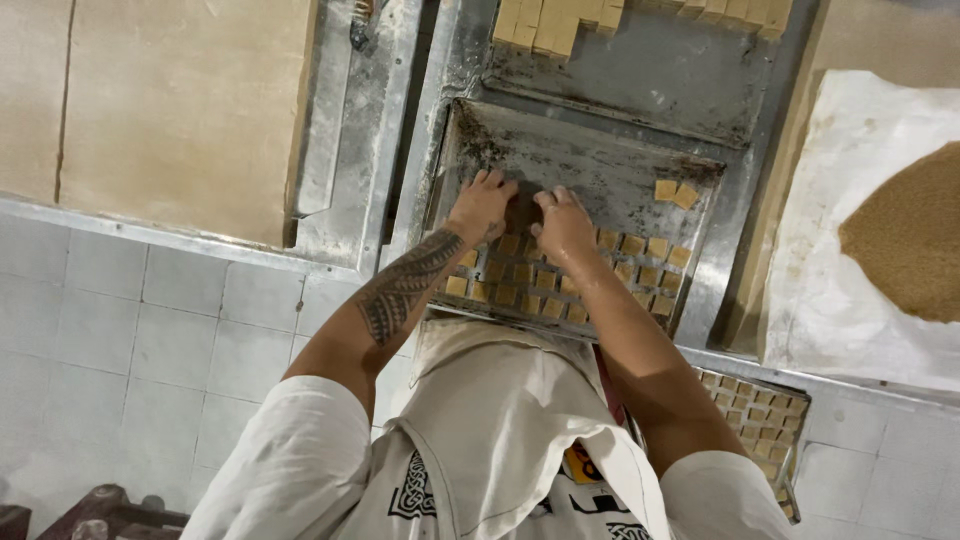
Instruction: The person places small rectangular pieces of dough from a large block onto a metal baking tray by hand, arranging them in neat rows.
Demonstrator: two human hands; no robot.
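Both the left hand [482,205] and right hand [562,222] rest open, fingers spread, on the battered rectangular metal tray [590,165], small square tan dough pieces [560,285] just beneath their wrists.

We find no package, no label, no sign and no screen in this view.
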